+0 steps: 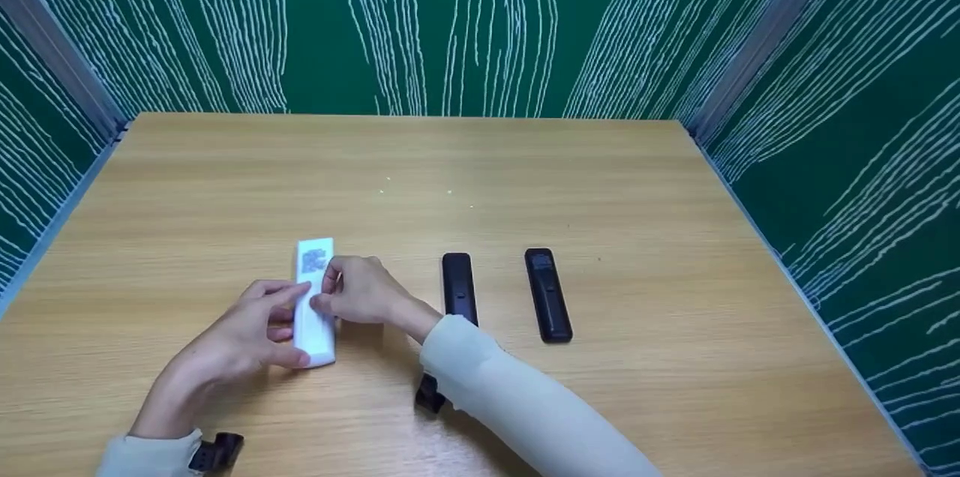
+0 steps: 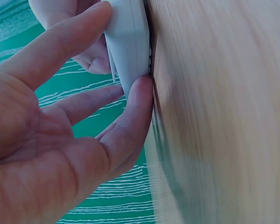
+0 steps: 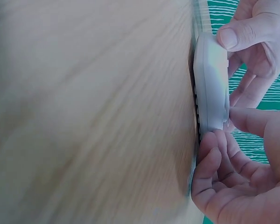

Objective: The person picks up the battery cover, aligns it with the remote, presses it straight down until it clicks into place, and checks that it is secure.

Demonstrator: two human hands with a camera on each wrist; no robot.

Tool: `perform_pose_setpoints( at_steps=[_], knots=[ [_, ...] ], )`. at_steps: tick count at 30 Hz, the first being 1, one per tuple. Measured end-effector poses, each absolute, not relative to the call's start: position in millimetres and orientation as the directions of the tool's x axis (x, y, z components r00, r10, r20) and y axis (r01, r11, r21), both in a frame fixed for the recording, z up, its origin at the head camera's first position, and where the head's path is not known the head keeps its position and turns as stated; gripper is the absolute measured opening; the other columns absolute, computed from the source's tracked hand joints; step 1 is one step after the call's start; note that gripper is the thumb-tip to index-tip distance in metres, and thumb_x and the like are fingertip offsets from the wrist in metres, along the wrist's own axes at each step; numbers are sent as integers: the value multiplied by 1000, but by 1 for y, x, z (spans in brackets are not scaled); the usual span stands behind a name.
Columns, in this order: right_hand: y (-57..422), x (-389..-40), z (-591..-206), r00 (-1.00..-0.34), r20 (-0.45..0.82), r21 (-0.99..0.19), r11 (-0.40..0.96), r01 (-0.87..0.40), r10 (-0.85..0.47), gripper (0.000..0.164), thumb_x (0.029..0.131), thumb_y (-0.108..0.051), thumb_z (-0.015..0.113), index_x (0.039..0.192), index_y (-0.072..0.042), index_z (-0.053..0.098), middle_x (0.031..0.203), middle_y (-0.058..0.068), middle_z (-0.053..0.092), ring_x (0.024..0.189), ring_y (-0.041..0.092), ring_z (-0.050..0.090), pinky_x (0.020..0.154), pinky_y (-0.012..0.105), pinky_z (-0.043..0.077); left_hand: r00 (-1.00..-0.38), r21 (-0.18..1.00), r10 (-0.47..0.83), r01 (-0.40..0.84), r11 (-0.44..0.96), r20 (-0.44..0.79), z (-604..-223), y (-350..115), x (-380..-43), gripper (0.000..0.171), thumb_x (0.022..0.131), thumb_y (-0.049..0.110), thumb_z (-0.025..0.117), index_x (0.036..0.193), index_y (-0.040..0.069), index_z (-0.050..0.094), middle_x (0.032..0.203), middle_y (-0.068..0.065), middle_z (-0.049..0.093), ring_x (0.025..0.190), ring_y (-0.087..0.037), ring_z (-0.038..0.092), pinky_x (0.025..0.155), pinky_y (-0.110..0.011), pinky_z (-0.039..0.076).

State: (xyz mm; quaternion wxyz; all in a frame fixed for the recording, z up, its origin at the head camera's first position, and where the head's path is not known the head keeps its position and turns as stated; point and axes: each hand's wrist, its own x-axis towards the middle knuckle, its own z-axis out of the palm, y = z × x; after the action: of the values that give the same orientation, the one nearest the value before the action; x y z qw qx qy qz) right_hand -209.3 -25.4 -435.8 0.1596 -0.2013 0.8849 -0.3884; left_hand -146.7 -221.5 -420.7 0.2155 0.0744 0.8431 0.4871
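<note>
A white remote control [image 1: 315, 346] lies back side up on the table, a printed label near its far end. Buttons along its underside show against the wood in the right wrist view. My left hand [image 1: 244, 331] grips it from the left, the thumb by the near end and fingertips along the side. From the right, my right hand [image 1: 365, 291] holds it with curled fingers at the side. Its thumb [image 3: 252, 120] presses at the battery cover on the back. A thin flap [image 2: 111, 60] stands slightly off the remote's body in the left wrist view.
Two black remote controls lie to the right: one [image 1: 458, 282] partly hidden by the right forearm, the other [image 1: 549, 297] farther right. Small pale specks dot the wooden table [image 1: 600, 184]. Green panels with white lines [image 1: 480, 27] surround its back and sides.
</note>
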Motion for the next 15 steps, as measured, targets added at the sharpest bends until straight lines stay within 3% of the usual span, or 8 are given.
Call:
perform_pose_setpoints(
  at_steps=[15],
  knots=[
    [-27,-212,-434,-861,-246,-798,597,-81,-446,22,97,-21,78,87,-16,59,73,-2,64,58,9,60,52,20,45,-894,844,327,-94,528,-305,-422,-222,-148,109,74,-10,88,164,-4,27,162,-27,23,137,-49,49,113,-47,50]
  ],
)
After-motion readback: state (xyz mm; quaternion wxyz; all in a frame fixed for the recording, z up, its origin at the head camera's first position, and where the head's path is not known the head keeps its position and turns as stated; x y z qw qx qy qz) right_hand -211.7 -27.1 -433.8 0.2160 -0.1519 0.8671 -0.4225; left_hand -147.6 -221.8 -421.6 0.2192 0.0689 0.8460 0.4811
